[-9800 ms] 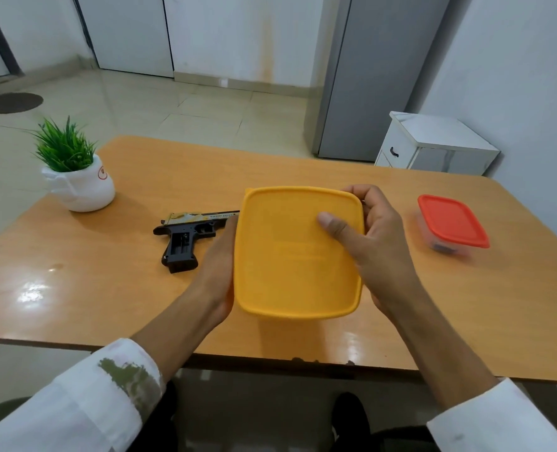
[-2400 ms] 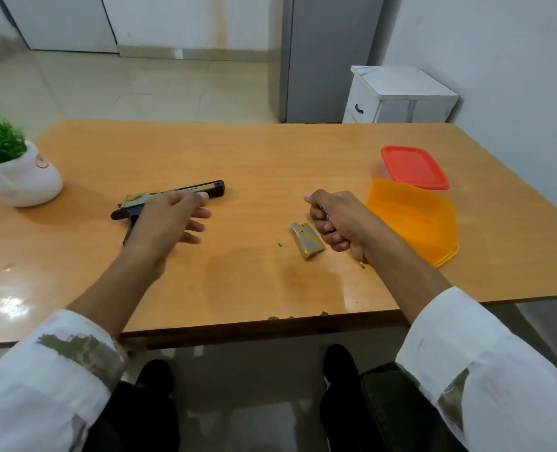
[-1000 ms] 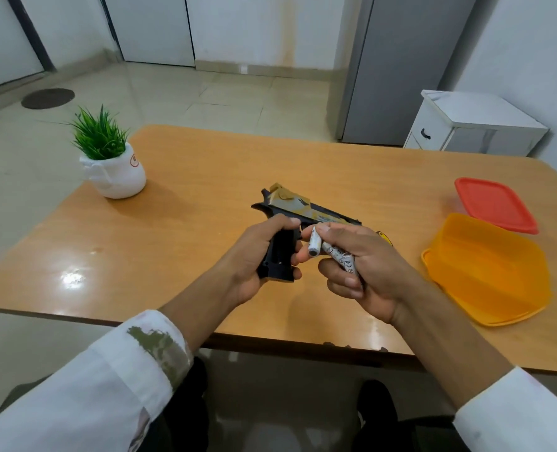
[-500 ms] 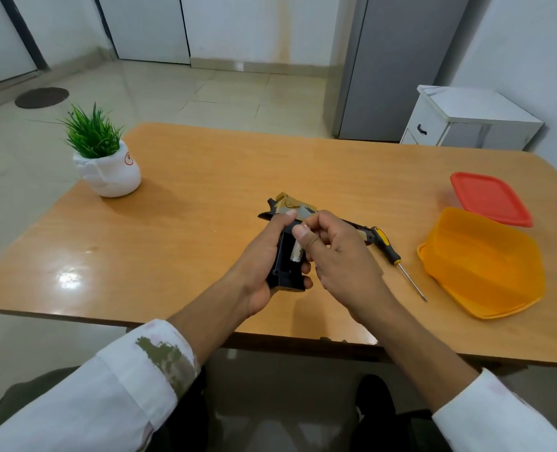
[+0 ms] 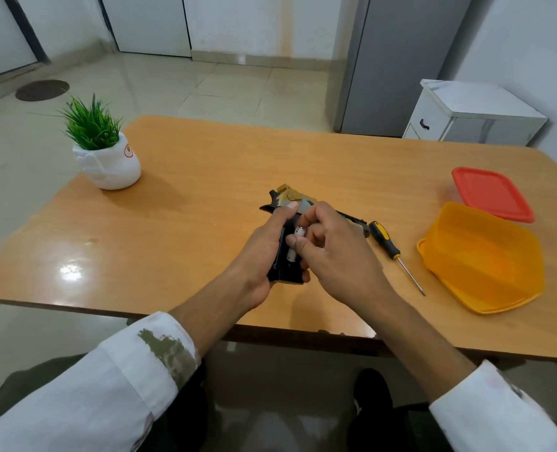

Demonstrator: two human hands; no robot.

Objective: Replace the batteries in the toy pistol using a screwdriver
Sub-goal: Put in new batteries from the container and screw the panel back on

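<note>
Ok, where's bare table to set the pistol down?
Bare: between the potted plant and the left hand gripping the toy pistol, and the far strip behind it. Crowded right of the right hand, which pinches a battery: screwdriver, orange container, red-lidded box.

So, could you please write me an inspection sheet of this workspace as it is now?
Surface: wooden table, glossy, glare patch at front left.
Job's things: toy pistol held in the left hand; battery at its grip; screwdriver lying on the table, right of the pistol.
Clutter: orange box; red-lidded box behind it; potted plant at far left.
Hands: left hand grips the pistol's grip; right hand pinches the battery.
Cables: nothing seen.
Surroundings: tiled floor, white cabinet, grey cupboard.
</note>
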